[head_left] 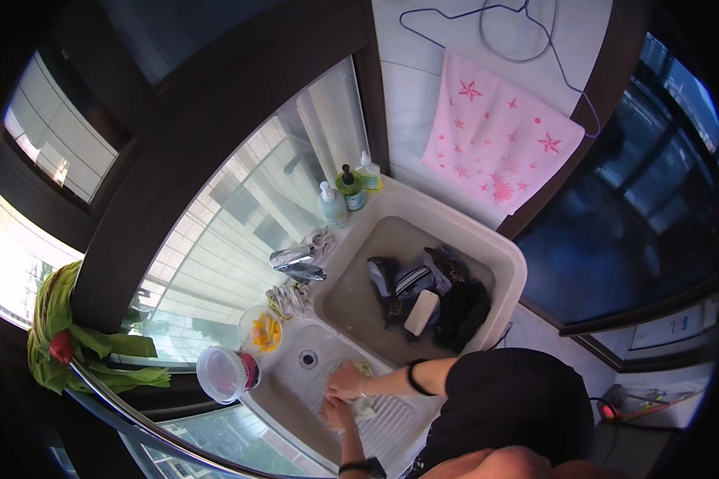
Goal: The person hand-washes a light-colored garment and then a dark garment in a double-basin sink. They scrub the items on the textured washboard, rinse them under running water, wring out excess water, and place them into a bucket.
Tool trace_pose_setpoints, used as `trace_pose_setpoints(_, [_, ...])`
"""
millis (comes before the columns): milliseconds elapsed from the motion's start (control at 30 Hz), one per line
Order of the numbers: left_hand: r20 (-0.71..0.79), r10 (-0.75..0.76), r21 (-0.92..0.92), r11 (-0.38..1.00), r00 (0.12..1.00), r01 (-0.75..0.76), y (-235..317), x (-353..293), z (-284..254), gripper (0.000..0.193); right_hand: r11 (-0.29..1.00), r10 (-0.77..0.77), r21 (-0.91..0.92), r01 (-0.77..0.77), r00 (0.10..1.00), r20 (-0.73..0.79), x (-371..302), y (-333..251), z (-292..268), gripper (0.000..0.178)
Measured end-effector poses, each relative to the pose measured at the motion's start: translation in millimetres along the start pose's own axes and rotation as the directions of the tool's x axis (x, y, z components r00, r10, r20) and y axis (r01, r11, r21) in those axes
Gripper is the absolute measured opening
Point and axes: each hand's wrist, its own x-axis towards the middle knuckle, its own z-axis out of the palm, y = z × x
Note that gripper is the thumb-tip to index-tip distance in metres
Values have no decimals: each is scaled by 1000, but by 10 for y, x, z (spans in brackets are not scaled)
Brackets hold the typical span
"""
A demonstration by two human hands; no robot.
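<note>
In the small left-hand compartment of a sink, a pale yellowish-white cloth (365,409) lies on the ribbed washboard (401,399). My right hand (345,382) is closed over its far left part. Just nearer, my left hand (337,415) presses in beside the right, fingers curled on the same cloth. Both hands partly hide it. To the right, the larger basin (519,275) holds murky water and dark clothes (465,307). A pale, flat block with rounded corners (422,313) rests on these clothes; I cannot tell its kind.
Along the back ledge stand a light-blue pump bottle (331,204), a green pump bottle (350,188), crumpled rags (289,300) and a bowl with yellow pieces (264,331). A clear tub (222,375) sits at the left rim. A pink starred towel (499,132) hangs above the basin.
</note>
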Motion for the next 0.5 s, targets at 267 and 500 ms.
trace_pose_setpoints(267, [-92, 140, -104, 983, 986, -150, -71, 73, 334, 40, 998, -23, 52, 40, 956, -291, -139, 65, 51, 22])
trace_pose_setpoints(500, [80, 173, -339, 931, 982, -136, -102, 68, 35, 39, 994, 111, 15, -110, 980, -165, -243, -61, 26, 27])
